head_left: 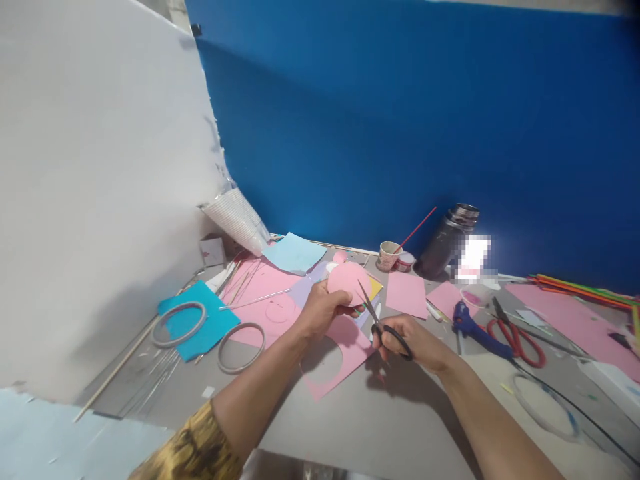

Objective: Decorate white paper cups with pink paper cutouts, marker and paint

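My left hand (327,307) is closed on a round pink paper disc (346,281), thumb on top, held above the table. My right hand (400,339) grips black-handled scissors (376,317) by the finger loops. Their blades are parted a little and point up and left, close to the disc's right edge; whether they touch it I cannot tell. Beneath both hands lies a pink sheet (353,353) with a large round hole cut out of it. A lilac sheet (307,287) shows partly behind my left hand.
Left on the table (320,433) are two grey rings (241,348) and blue paper (205,317). Stacked cups (237,217) lean at the back. A paper cup (389,256), dark flask (443,247), blue glue gun (477,330) and red-handled cutters (515,337) stand or lie rightward.
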A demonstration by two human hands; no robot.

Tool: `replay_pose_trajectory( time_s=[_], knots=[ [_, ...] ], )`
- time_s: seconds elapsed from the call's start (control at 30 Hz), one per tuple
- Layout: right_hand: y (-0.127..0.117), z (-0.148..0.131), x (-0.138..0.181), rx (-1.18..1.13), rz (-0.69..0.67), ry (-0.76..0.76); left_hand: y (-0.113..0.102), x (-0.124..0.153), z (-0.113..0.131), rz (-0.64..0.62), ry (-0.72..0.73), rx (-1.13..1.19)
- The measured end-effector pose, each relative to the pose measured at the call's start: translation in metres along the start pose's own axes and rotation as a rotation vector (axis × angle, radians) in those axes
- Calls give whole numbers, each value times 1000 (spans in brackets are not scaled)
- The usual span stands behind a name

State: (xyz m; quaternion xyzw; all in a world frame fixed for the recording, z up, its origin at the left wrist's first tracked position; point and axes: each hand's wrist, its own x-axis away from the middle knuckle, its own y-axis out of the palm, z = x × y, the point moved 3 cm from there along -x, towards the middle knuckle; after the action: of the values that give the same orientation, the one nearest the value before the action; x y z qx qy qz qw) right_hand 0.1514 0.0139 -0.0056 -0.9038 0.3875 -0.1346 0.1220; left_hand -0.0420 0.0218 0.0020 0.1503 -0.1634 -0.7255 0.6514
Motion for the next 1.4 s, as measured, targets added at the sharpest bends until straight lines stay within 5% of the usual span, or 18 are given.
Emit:
replay_pose_trajectory(
  time_s=[1.4],
  knots=[
    [-5,19,-5,88,150,100,-5,-3,0,-88,-22,-44]
  ],
)
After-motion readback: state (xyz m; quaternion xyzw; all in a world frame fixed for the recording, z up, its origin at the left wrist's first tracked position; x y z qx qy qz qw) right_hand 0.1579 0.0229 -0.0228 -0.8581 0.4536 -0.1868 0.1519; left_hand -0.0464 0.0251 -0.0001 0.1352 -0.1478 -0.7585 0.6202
